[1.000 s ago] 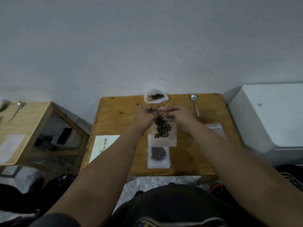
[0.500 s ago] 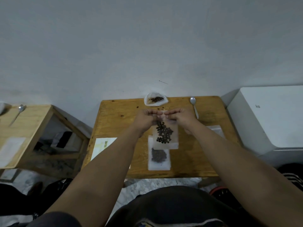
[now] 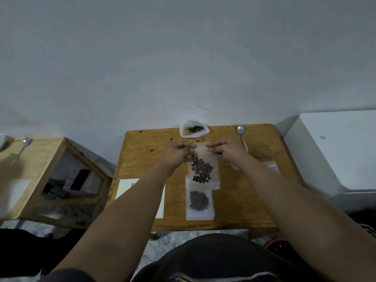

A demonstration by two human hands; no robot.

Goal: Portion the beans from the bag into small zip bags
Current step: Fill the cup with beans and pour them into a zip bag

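Observation:
A small clear zip bag (image 3: 205,169) with dark beans in it hangs upright over the wooden table (image 3: 142,159). My left hand (image 3: 177,153) pinches its top left corner and my right hand (image 3: 225,151) pinches its top right corner, a strip of the bag's top edge showing between them. Below it, a second small zip bag (image 3: 199,202) with beans lies flat near the table's front edge. The white source bag (image 3: 193,130), open and holding a few beans, sits at the table's far edge by the wall.
A metal spoon (image 3: 242,135) lies at the far right of the table, empty zip bags (image 3: 270,165) behind my right forearm, a paper sheet (image 3: 126,188) at front left. A white box (image 3: 335,155) stands right, a second wooden table (image 3: 30,159) with a spoon left. Loose beans dot the tabletop.
My two hands have slid apart along the top of the held bag, from touching at its middle to its two corners. The bag hangs a little lower in view.

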